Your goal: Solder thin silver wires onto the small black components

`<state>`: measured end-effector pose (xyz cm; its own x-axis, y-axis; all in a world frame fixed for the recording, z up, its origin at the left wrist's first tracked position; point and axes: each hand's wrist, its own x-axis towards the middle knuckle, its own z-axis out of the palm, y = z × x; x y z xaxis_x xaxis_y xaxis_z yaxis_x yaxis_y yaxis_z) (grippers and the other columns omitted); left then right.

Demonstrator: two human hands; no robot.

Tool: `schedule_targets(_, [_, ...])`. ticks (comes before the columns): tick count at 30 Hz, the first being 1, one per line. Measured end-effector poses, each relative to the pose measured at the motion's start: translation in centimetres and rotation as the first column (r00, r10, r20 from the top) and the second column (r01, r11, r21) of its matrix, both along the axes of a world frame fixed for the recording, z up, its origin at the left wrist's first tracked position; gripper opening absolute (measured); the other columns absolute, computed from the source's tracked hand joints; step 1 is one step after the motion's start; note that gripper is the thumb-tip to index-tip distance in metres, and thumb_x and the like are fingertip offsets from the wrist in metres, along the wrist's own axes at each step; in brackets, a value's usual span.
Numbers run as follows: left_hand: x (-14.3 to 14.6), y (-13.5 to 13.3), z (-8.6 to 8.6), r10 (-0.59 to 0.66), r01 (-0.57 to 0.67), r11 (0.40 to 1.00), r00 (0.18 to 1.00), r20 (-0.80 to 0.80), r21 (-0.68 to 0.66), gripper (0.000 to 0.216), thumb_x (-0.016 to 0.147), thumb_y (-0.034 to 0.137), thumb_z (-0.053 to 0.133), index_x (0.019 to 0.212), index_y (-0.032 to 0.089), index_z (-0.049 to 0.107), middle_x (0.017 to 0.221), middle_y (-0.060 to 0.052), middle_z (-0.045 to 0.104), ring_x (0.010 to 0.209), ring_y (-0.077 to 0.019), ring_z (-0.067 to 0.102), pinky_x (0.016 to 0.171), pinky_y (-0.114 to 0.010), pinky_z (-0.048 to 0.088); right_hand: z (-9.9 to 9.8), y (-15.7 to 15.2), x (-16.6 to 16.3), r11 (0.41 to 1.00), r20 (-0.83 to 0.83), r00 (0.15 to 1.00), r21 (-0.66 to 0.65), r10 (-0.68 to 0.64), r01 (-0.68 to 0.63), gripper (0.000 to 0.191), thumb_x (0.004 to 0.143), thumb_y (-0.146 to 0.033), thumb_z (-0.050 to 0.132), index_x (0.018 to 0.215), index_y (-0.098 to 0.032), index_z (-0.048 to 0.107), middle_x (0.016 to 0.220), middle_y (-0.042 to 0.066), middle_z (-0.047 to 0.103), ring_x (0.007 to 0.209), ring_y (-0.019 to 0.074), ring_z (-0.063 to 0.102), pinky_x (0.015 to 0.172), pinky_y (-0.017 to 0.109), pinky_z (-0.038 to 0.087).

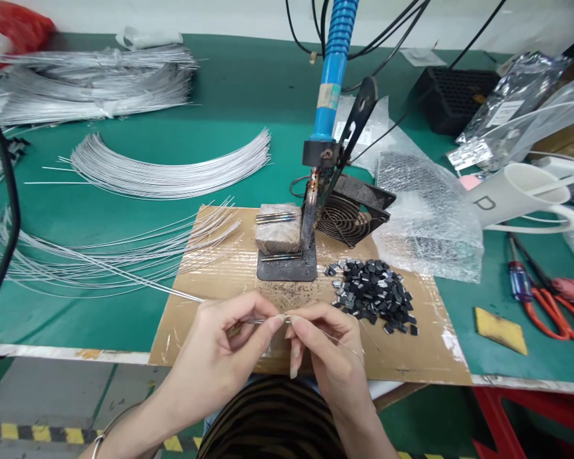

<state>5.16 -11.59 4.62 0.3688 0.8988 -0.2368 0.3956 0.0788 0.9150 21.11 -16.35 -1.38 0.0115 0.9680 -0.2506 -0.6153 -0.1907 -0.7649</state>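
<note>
Fingers of left hand and right hand pinch one thin wire.

A thin silver wire is held nearly level (tip unclear). It lies just in front of the soldering stand.

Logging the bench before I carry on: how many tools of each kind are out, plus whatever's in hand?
Soldering iron: 1
Fan: 1
Scissors: 1
Screwdriver: 1
Wire pinched between left hand and right hand: 1
Total: 5
</note>
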Motion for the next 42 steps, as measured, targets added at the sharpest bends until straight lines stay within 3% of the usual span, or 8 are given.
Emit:
schedule_targets(8, [-0.3,0.1,0.1,-0.036,0.036,0.999,0.999,-0.018,-0.039,0.029,0.095,0.038,0.064,0.079,0.017,0.073,0.065,0.000,0.061,0.055,-0.0104,0.041,0.049,-0.021,0.031,0.2,0.4,0.1,0.998,-0.108,0.994,-0.054,0.026,-0.031,0.014,0.082,-0.033,0.088,0.078,-0.020,0.085,0.064,-0.001,0.075,0.039,0.0074,0.064,0.039,0.013,0.051])
schedule_targets(16, [-0.2,0.3,0.3,-0.012,0.015,0.997,0.999,0.036,-0.078,0.025,0.094,0.034,0.067,0.078,0.016,0.073,0.067,0.000,0.065,0.059,-0.0099,0.049,0.052,-0.018,0.038,0.3,0.6,-0.2,0.998,-0.116,0.993,-0.066,0.008,-0.016,0.016,0.080,-0.035,0.088,0.077,-0.019,0.084,0.062,0.000,0.075,0.037,0.0079,0.061,0.039,0.016,0.051])
schedule_targets(21, [0.2,0.1,0.3,0.035,-0.035,0.999,0.993,0.110,0.000,0.020,0.094,0.027,0.067,0.077,0.017,0.072,0.063,0.002,0.065,0.055,-0.0088,0.053,0.050,-0.016,0.040,0.4,0.6,-0.5,0.998,-0.121,0.992,-0.055,-0.028,0.022,0.015,0.080,-0.035,0.087,0.082,-0.020,0.086,0.064,0.001,0.075,0.040,0.0092,0.060,0.039,0.019,0.053])
schedule_targets(26, [0.4,-0.4,-0.3,0.047,-0.050,0.996,0.998,0.038,0.074,0.022,0.096,0.030,0.066,0.079,0.017,0.073,0.063,-0.001,0.068,0.051,-0.0100,0.054,0.047,-0.018,0.041,0.5,0.5,-0.7,0.997,-0.125,0.991,-0.058,-0.052,0.045,0.015,0.081,-0.034,0.087,0.079,-0.020,0.085,0.062,0.000,0.074,0.038,0.0080,0.058,0.039,0.018,0.052])
schedule_targets(32, [0.5,-1.4,-1.4,0.102,-0.103,0.979,0.995,0.016,0.174,0.021,0.098,0.029,0.064,0.083,0.017,0.073,0.070,-0.003,0.073,0.059,-0.0130,0.065,0.054,-0.020,0.052,0.7,0.5,-1.1,0.994,-0.141,0.985,-0.064,-0.101,0.093,0.012,0.080,-0.033,0.088,0.079,-0.021,0.086,0.063,0.000,0.074,0.039,0.0068,0.058,0.038,0.015,0.051])
schedule_targets(42, [1.1,-2.0,-1.9,0.162,-0.168,0.952,0.986,0.046,0.254,0.019,0.099,0.025,0.065,0.084,0.016,0.073,0.070,-0.003,0.074,0.060,-0.0128,0.068,0.054,-0.019,0.051,1.2,0.4,-1.6,0.990,-0.169,0.976,-0.066,-0.137,0.128,0.012,0.081,-0.033,0.087,0.078,-0.021,0.086,0.063,0.000,0.073,0.042,0.0057,0.057,0.040,0.013,0.048])
